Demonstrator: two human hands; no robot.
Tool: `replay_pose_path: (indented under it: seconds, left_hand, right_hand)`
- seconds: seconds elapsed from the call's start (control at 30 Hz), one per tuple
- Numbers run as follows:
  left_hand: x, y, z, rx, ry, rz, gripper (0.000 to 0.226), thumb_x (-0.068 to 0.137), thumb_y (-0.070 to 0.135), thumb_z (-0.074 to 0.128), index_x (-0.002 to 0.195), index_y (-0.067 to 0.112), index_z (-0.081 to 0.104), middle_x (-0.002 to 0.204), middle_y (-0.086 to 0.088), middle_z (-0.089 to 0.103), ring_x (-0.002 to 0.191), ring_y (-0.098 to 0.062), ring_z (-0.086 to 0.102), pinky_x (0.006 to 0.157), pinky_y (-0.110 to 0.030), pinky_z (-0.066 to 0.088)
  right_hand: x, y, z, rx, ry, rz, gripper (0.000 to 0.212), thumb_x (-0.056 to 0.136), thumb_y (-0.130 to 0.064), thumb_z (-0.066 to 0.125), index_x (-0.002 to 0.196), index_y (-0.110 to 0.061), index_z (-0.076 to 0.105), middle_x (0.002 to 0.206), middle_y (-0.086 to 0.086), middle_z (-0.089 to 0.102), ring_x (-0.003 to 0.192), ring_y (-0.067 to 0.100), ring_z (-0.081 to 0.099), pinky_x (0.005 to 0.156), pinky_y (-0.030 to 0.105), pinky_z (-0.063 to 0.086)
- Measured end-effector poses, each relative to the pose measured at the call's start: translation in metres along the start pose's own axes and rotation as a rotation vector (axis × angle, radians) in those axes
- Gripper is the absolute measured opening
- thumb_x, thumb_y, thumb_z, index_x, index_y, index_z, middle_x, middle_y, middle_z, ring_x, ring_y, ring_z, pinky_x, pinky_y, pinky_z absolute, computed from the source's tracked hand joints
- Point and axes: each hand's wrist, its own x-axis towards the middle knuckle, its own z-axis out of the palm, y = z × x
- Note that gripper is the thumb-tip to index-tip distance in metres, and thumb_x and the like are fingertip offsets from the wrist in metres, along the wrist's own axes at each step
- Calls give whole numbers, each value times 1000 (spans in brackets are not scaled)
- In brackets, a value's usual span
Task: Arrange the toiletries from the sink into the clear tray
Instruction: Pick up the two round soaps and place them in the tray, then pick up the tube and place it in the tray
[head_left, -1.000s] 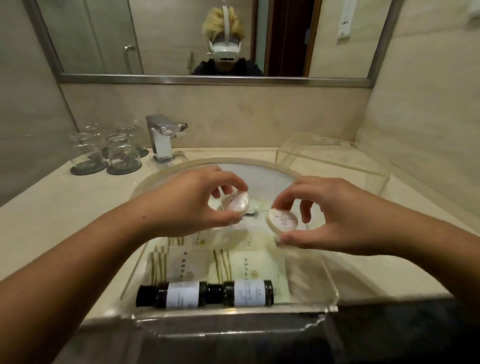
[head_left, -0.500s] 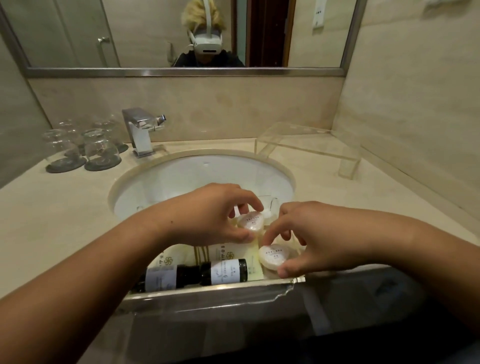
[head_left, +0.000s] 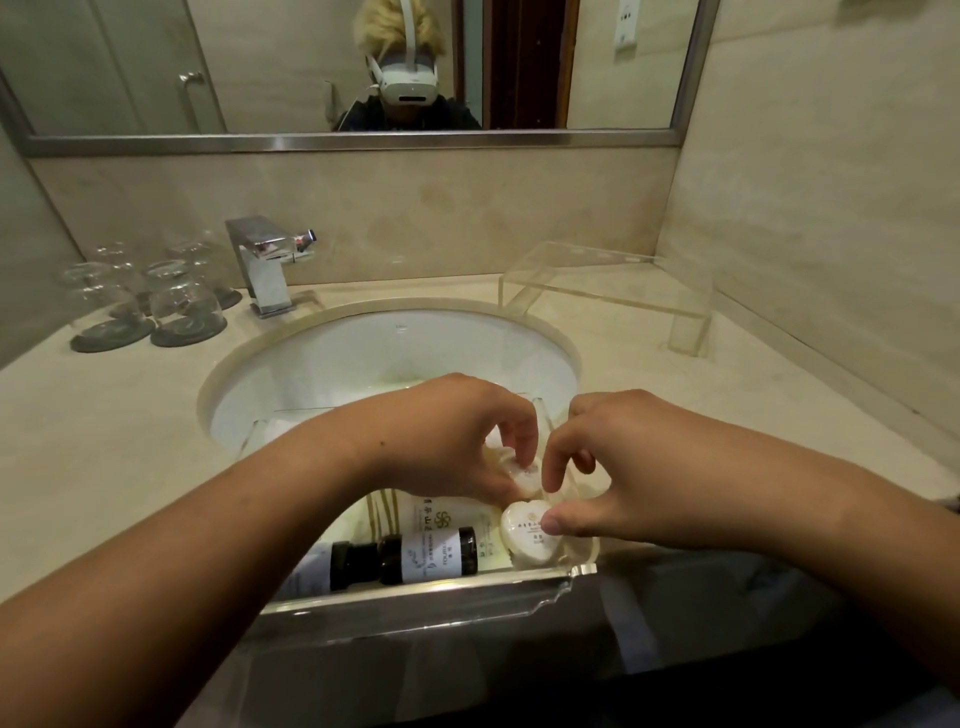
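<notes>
1. Seating two wrapped white soap discs at the right end of the clear tray (head_left: 415, 592), both hands down inside it
2. left hand (head_left: 457, 441): fingers curled, thumb and fingertips clamped on the far soap disc (head_left: 524, 475); disc mostly hidden under the fingers, only a white sliver shows
3. right hand (head_left: 623, 467): index finger and thumb pinch the near soap disc (head_left: 527, 538) at its right edge; disc is in the tray's near right corner, label up, just beside the near wall; cannot tell if it is bottomed out on the tray floor
4. Discs are just beside each other, far one directly behind near one; contact between them not resolvable
5. Already in the tray: right dark bottle (head_left: 431, 558) and left dark bottle (head_left: 353, 564), both on their sides, end to end along the near wall, white labels up; left one partly covered by the left forearm; right one just left of the near disc
6. Pale sachets (head_left: 447, 519) with green print lie flat behind the bottles
7. Tray spans the front of the sink basin (head_left: 395, 353); top edge of its near wall is jagged near the right corner
8. On the countertop (head_left: 104, 415): chrome tap (head_left: 265, 265) back left, upturned glasses (head_left: 182, 301) on dark coasters left of it, clear acrylic riser (head_left: 608, 286) back right
9. Mirror (head_left: 260, 62) shows the person in a white headset
</notes>
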Motion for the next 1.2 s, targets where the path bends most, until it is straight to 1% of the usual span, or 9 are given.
replay_pose_path:
  seconds: [0.1, 0.2, 0.3, 0.57, 0.77, 0.83, 1.03, 1.13, 1.2]
  left_hand:
    - [-1, -2, -1, -4, -26, 2, 21, 86, 44, 77, 104, 40, 66, 90, 30, 52, 86, 7, 51, 67, -10, 33]
    - [-1, -3, -2, -19, -35, 0, 17, 87, 45, 75, 101, 43, 66, 90, 31, 54, 89, 4, 54, 71, -16, 41]
    - [-2, -4, -2, -36, -43, 1, 16, 88, 44, 75, 100, 44, 64, 88, 32, 54, 87, 5, 54, 70, -16, 39]
    - [-3, -6, -1, -54, -42, 10, 16, 89, 42, 75, 99, 45, 63, 89, 33, 54, 89, 4, 55, 71, -17, 41]
    - [-2, -8, 1, -56, -33, 7, 20, 89, 42, 75, 107, 40, 67, 95, 30, 56, 90, 5, 55, 72, -15, 40]
    - [-2, -9, 2, -58, -26, 5, 22, 89, 42, 75, 110, 39, 68, 98, 29, 57, 91, 5, 56, 73, -15, 42]
    - [-7, -13, -4, -60, 24, 5, 27, 91, 49, 70, 117, 43, 64, 109, 28, 61, 93, 7, 56, 72, -15, 42]
    - [-13, -23, -19, -68, 116, -11, 22, 93, 46, 67, 115, 44, 63, 108, 28, 63, 93, 6, 57, 75, -15, 46]
    - [-19, -38, -29, -102, 204, -56, 21, 94, 45, 66, 114, 44, 64, 109, 27, 66, 94, 5, 59, 78, -18, 50]
  right_hand:
    - [1, -1, 3, 5, -13, 9, 38, 79, -66, 71, 104, -37, 73, 91, -14, 54, 78, -1, 51, 66, 19, 38]
    - [1, -6, 5, 25, -8, 37, 42, 76, -68, 72, 102, -36, 72, 89, -15, 53, 81, 2, 53, 67, 21, 40]
    - [0, -12, 6, 6, -29, 50, 46, 76, -70, 71, 103, -33, 73, 87, -15, 51, 85, 7, 57, 68, 24, 44]
    - [4, -17, 6, -66, -44, 70, 47, 79, -69, 69, 91, -24, 77, 88, -2, 67, 81, 13, 65, 73, 33, 56]
    - [5, -14, 7, -50, -30, 72, 44, 78, -68, 71, 95, -28, 77, 88, -8, 63, 82, 10, 62, 66, 24, 49]
    - [4, -12, 6, -32, -7, 64, 45, 77, -70, 70, 98, -30, 76, 87, -12, 59, 81, 8, 60, 63, 20, 44]
    - [13, -4, -2, 29, 125, 24, 35, 83, -67, 65, 93, -35, 73, 84, -13, 60, 77, 4, 58, 64, 19, 43]
    - [23, 2, -11, 78, 232, 10, 28, 86, -62, 63, 95, -38, 73, 85, -16, 61, 74, 0, 56, 61, 14, 37]
    - [34, 9, -16, 134, 296, 8, 24, 87, -59, 63, 95, -39, 72, 87, -18, 61, 77, -1, 57, 63, 14, 38]
